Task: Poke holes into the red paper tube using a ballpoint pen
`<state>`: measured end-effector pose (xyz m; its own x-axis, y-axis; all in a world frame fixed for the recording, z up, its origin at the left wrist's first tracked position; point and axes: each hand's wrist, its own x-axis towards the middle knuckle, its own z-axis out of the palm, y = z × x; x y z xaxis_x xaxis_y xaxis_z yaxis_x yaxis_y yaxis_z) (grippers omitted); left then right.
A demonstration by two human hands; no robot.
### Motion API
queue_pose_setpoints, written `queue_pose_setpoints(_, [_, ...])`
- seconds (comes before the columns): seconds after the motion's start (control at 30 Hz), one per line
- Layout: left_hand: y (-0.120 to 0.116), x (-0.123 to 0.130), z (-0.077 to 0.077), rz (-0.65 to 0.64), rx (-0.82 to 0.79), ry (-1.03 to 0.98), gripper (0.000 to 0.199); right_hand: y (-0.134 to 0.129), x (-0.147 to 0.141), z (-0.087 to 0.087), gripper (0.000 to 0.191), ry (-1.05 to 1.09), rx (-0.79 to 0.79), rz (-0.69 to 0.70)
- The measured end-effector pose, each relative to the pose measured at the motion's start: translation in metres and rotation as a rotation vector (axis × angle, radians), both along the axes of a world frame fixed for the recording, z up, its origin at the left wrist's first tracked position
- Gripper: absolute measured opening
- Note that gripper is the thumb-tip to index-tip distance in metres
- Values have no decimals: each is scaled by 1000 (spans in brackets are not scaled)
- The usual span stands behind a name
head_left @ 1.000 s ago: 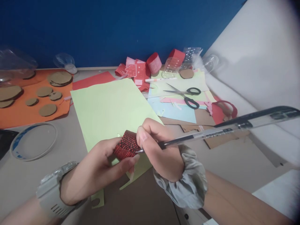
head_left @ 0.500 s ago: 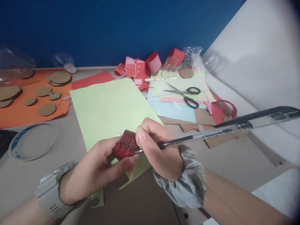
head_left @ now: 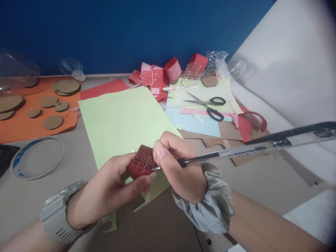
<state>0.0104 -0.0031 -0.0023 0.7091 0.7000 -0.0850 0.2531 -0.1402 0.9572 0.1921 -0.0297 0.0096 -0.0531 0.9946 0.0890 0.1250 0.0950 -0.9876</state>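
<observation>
My left hand (head_left: pixel 115 185) grips a small red paper piece (head_left: pixel 141 162) covered in rows of black marks, thumb below and fingers behind it. My right hand (head_left: pixel 178 164) is closed around a clear-barrelled pen (head_left: pixel 236 152), whose metal tip touches or nearly touches the lower right edge of the red piece. The pen's long barrel slants up toward the right edge of the view. Under both hands lies a light green sheet of paper (head_left: pixel 123 119), its near edge cut and ragged. The back of the red piece is hidden by my left fingers.
Black-handled scissors (head_left: pixel 207 103) lie spread on coloured papers at the right. An orange sheet (head_left: pixel 15 131) with several cardboard discs (head_left: pixel 52 122) is at the left, near a tape ring (head_left: pixel 61 154). Red paper rolls (head_left: pixel 172 69) and plastic cups line the blue wall (head_left: pixel 147 31).
Little differs. The pen and my right hand have shifted very slightly, with the tip still at the edge of the red paper piece; my left hand keeps its grip.
</observation>
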Motion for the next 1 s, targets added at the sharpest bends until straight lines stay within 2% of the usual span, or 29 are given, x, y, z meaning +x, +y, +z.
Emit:
queue_pose_setpoints(0.23, [0, 1, 3, -4, -11, 27, 22, 0, 0, -3, 34, 10, 8, -11])
queue_pose_setpoints(0.37, [-1, 2, 5, 53, -45, 33, 22, 0, 2, -6, 31, -3, 40, 6])
queue_pose_setpoints(0.53, [0, 1, 2, 11, -20, 16, 22, 1, 2, -7, 35, 17, 26, -14])
queue_pose_setpoints(0.73, [-1, 0, 0, 51, -47, -15, 22, 2, 4, -9, 37, 91, -2, -21])
queue_pose_setpoints(1.0, [-3, 0, 0, 16, -87, -55, 21, 0, 6, -8, 37, 71, 13, -17])
